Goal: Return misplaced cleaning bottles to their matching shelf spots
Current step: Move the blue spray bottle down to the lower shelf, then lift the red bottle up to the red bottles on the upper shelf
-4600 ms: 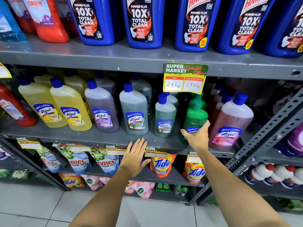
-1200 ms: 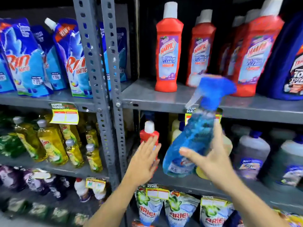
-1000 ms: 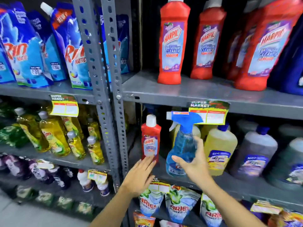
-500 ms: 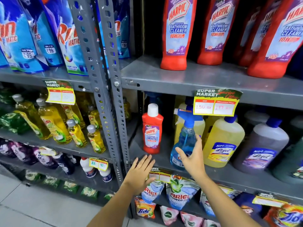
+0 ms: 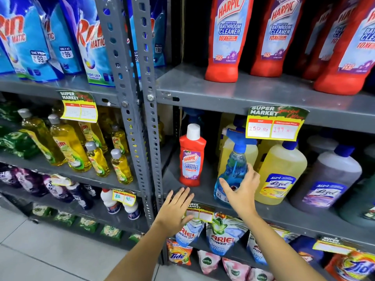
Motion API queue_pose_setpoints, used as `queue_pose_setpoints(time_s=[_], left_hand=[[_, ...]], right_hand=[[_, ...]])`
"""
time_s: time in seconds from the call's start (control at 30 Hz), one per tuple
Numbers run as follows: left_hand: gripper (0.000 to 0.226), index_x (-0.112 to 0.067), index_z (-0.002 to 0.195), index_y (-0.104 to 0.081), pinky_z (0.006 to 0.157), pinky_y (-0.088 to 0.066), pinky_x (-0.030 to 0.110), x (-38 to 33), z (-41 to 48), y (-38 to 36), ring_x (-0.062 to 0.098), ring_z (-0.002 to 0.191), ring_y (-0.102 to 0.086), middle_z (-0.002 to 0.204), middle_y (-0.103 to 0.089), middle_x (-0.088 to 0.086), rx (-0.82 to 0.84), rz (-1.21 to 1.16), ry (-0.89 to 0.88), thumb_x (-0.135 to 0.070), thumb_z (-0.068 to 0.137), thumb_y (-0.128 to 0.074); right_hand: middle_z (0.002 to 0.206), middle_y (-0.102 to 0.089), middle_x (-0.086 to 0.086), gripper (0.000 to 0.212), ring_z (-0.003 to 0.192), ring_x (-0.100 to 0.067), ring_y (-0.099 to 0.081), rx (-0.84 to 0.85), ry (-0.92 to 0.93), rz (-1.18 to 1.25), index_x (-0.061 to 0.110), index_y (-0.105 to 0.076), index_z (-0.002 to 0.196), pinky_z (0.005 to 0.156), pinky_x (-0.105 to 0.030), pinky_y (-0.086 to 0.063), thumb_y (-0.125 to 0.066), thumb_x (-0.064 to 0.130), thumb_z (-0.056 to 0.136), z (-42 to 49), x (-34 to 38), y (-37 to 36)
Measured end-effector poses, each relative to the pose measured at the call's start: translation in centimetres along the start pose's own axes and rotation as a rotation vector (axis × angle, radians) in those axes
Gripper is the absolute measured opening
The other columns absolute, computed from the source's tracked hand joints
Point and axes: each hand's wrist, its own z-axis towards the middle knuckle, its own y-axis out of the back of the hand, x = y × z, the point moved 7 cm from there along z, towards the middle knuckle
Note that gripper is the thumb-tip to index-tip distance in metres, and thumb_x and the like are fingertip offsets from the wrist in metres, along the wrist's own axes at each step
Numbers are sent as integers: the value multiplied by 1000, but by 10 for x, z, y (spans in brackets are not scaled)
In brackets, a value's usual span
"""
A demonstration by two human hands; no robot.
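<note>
A blue spray bottle (image 5: 235,165) stands upright on the middle shelf (image 5: 288,217), between a small red Harpic bottle (image 5: 191,159) and a yellow Lizol bottle (image 5: 282,169). My right hand (image 5: 243,191) wraps its lower body, thumb across the front and fingers on its right side. My left hand (image 5: 174,209) is open and flat with fingers spread, at the shelf's front edge just below the small red Harpic bottle, holding nothing. Large red Harpic bottles (image 5: 227,37) line the shelf above.
A grey perforated upright post (image 5: 142,118) divides the racks just left of my left hand. A price tag (image 5: 274,124) hangs above the spray bottle. Yellow dish-soap bottles (image 5: 69,147) stand at left, grey Lizol bottles (image 5: 326,179) at right, detergent pouches (image 5: 221,236) below.
My right hand carried the blue spray bottle down from mid-air and set it on the middle shelf beside the small red Harpic bottle. The view moved closer; my left hand stays at the shelf edge.
</note>
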Motion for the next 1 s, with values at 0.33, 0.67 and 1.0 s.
queue_pose_setpoints(time_s=[0.33, 0.67, 1.0], left_hand=[[69, -19, 154, -3, 117, 7, 50, 1, 0, -4, 23, 149, 3, 163, -2, 4, 8, 25, 1, -59, 99, -16], [71, -19, 154, 5, 120, 6, 46, 0, 0, -5, 20, 149, 11, 163, 7, 4, 44, 24, 28, -59, 99, -16], [72, -18, 153, 6, 120, 4, 48, -3, -2, 1, 21, 149, 11, 163, 7, 5, 90, 46, 34, -60, 99, -15]], right_hand=[[128, -41, -10, 54, 122, -24, -44, -87, 423, 110, 7, -47, 131, 101, -37, -44, -66, 25, 84, -22, 108, -17], [146, -42, -17, 103, 135, -30, -43, 234, -126, 159, 8, -19, 153, 110, -40, -38, -84, 20, 74, 26, 81, -94], [106, -73, -5, 45, 98, -22, -68, 217, 0, 125, 11, -64, 113, 84, -30, -53, -84, 19, 73, 21, 82, -80]])
